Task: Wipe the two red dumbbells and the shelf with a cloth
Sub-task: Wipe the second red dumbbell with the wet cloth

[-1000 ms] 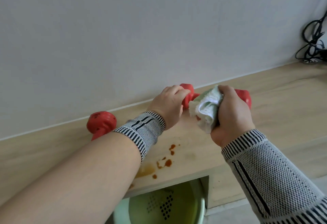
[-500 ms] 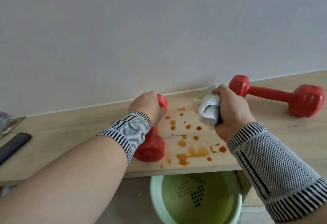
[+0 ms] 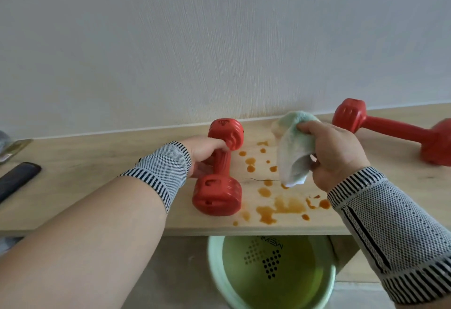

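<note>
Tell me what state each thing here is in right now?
Left hand: grips the near dumbbell's handle.
Near dumbbell: lying on the shelf, one end toward the wall.
Right hand: holds the cloth above the stains.
Cloth: bunched, hanging down.
Far dumbbell: lying untouched on the shelf.
Shelf: spattered with brown stains.
Basin: under the shelf, holding yellowish liquid.

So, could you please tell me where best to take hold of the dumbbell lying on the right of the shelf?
Probably the bare handle of the right dumbbell, coming from above. It lies flat on the shelf, slimmer than the bulky heads, and nothing touches it.
</note>
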